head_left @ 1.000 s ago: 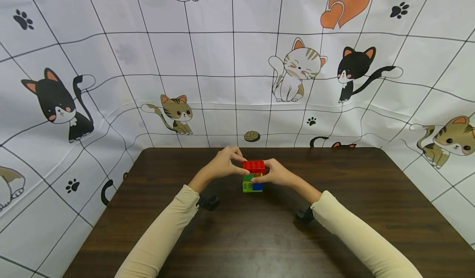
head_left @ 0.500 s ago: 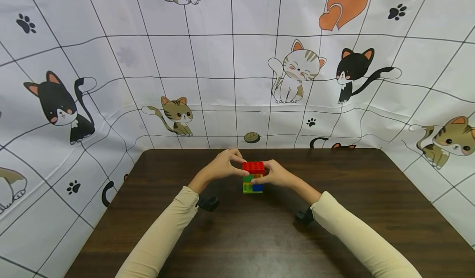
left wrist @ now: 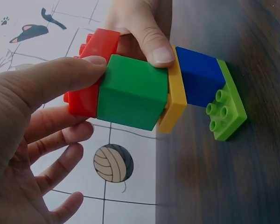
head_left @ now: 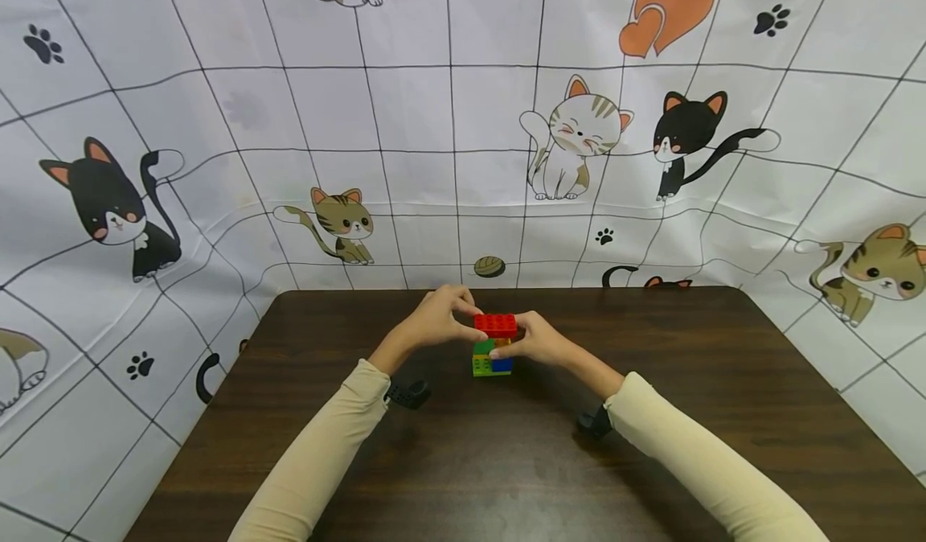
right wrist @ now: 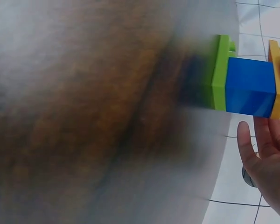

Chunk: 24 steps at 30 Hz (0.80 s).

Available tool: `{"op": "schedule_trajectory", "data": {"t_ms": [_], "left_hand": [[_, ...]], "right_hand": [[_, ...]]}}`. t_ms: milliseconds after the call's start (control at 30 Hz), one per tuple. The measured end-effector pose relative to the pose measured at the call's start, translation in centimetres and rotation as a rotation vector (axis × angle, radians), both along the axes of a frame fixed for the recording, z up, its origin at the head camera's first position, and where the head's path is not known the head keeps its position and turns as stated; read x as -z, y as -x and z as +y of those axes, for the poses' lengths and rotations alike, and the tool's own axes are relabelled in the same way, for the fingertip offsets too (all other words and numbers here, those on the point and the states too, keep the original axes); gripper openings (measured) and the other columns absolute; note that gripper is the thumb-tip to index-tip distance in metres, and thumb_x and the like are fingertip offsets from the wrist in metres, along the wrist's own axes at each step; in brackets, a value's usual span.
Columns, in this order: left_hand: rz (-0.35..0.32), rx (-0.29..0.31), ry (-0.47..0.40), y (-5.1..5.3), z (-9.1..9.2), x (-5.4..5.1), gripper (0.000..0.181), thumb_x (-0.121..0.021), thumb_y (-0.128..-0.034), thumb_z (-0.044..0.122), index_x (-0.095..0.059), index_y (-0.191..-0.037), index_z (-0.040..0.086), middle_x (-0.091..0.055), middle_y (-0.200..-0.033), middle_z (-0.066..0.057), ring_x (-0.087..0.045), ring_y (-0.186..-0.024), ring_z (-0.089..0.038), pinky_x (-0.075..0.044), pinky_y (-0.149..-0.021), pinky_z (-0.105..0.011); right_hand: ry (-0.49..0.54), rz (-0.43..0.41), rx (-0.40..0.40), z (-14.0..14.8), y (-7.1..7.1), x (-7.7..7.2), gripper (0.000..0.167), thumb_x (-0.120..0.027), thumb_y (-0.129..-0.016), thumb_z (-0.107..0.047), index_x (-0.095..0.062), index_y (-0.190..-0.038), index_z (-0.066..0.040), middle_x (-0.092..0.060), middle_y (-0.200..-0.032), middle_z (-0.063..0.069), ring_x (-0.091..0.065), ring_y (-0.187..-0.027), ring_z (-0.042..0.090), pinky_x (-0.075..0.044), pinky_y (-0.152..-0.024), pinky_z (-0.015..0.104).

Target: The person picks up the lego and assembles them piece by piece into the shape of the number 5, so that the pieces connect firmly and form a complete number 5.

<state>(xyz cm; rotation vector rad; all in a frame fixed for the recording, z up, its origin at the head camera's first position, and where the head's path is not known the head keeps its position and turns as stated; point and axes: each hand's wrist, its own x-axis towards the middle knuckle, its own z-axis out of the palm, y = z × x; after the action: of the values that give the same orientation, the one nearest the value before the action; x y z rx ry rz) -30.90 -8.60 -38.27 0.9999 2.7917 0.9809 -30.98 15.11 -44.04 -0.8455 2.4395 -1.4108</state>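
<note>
A small tower of toy building bricks stands in front of me in the head view. Its bottom is a thin light-green brick (left wrist: 234, 112), followed by a blue brick (right wrist: 250, 86), a thin yellow brick (left wrist: 176, 95) and a green brick (left wrist: 133, 93). On top is the red brick (head_left: 495, 326), its studs facing up. My left hand (head_left: 437, 319) pinches the red brick between thumb and forefinger, the other fingers spread. From the other side, my right hand (head_left: 544, 340) grips the tower, its thumb at the seam of the green and yellow bricks. Its fingertips are partly hidden.
The dark wooden table (head_left: 463, 461) carries the tower near its far edge. Behind it hangs a white sheet (head_left: 412, 108) printed with grid lines and cats. A dark strap camera (head_left: 409, 395) sits on the left wrist, another (head_left: 596, 422) on the right.
</note>
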Motion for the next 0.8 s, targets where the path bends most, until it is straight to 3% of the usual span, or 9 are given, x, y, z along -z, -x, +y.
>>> {"op": "schedule_trajectory", "data": {"t_ms": [167, 400, 633, 800], "left_hand": [[0.02, 0.002, -0.028, 0.0, -0.2, 0.1, 0.041, -0.085, -0.0816, 0.03, -0.078, -0.113, 0.004, -0.061, -0.099, -0.001, -0.048, -0.093, -0.018, -0.032, -0.082, -0.036], [-0.052, -0.014, -0.089, 0.0, -0.8, 1.1, 0.044, -0.087, -0.082, 0.03, -0.077, -0.116, 0.003, -0.059, -0.104, -0.007, -0.046, -0.095, -0.029, -0.032, -0.078, -0.034], [-0.061, -0.014, -0.114, 0.0, -0.9, 1.5, 0.043, -0.086, -0.0823, 0.029, -0.077, -0.117, 0.005, -0.059, -0.103, -0.003, -0.044, -0.092, -0.019, -0.035, -0.077, -0.032], [-0.077, -0.008, -0.139, 0.1, -0.9, 1.8, 0.042, -0.086, -0.0825, 0.026, -0.077, -0.117, 0.004, -0.059, -0.103, -0.004, -0.045, -0.093, -0.018, -0.036, -0.077, -0.032]], "right_hand": [[0.007, 0.012, 0.001, -0.1, 0.1, 0.1, 0.041, -0.081, -0.087, -0.014, -0.069, -0.122, 0.004, -0.075, -0.114, 0.021, -0.074, -0.097, 0.023, -0.059, -0.089, 0.037], [-0.014, 0.024, -0.017, 0.0, 0.2, 0.2, 0.045, -0.081, -0.088, -0.015, -0.067, -0.128, 0.0, -0.071, -0.123, 0.023, -0.073, -0.101, 0.023, -0.059, -0.09, 0.036], [-0.017, 0.053, -0.026, 0.0, 0.3, 0.2, 0.046, -0.081, -0.088, -0.015, -0.067, -0.129, -0.001, -0.071, -0.124, 0.019, -0.072, -0.104, 0.024, -0.058, -0.091, 0.035], [-0.014, 0.06, -0.021, 0.0, 0.3, 0.2, 0.045, -0.082, -0.087, -0.014, -0.067, -0.127, 0.0, -0.071, -0.122, 0.016, -0.072, -0.103, 0.023, -0.058, -0.091, 0.036]]}}
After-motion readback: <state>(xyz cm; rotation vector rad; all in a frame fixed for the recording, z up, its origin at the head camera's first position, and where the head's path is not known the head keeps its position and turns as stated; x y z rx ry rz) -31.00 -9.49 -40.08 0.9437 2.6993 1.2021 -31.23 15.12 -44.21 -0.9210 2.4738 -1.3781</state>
